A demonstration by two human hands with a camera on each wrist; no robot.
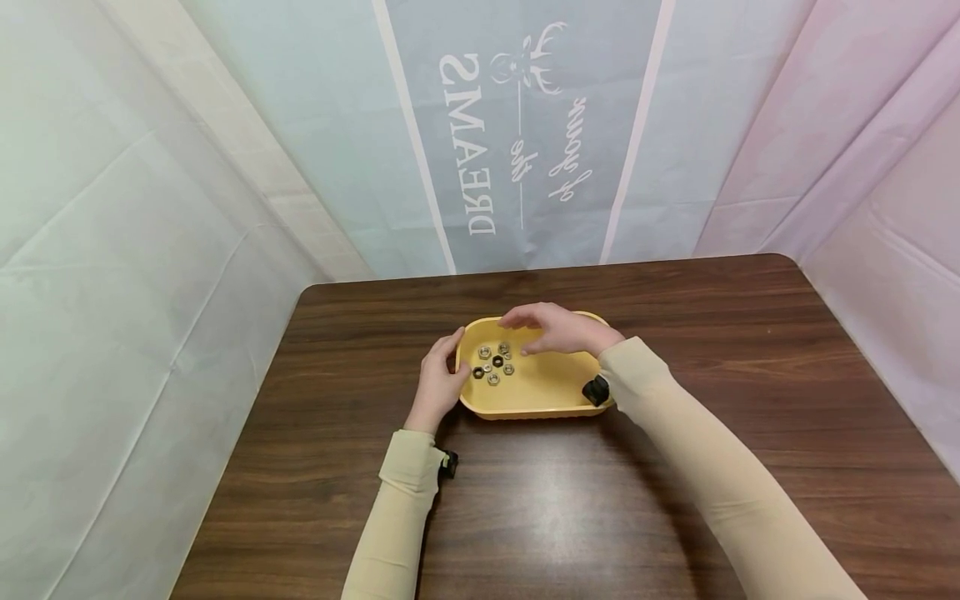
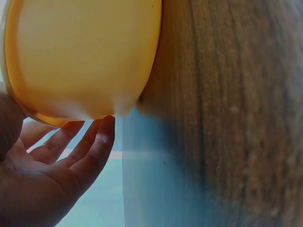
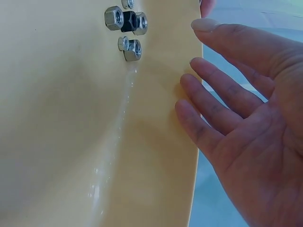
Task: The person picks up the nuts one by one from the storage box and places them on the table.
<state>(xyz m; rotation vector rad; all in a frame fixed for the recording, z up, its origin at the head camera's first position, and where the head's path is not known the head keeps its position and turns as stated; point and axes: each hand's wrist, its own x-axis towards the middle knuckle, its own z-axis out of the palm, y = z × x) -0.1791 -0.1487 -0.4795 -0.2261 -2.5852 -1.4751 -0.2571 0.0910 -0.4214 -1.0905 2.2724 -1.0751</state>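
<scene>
A yellow tray (image 1: 551,390) with rounded corners sits on the table. Toward its left end lie several hex nuts, silver ones (image 1: 484,352) and black ones (image 1: 497,361), of different sizes. My left hand (image 1: 438,379) grips the tray's left end, thumb over the rim, fingers against the outer wall, as the left wrist view also shows. Above the tray's far side hovers my right hand (image 1: 558,329), fingers loosely bent and holding nothing. In the right wrist view its fingertips are near the tray wall (image 3: 156,142), a short way from the nuts (image 3: 113,18).
The dark wood-grain table (image 1: 360,350) extends around the tray on all sides. Behind it hangs a grey-blue printed cloth (image 1: 525,167), with pale cloth walls left (image 1: 150,292) and right. Each wrist wears a black camera mount (image 1: 597,390).
</scene>
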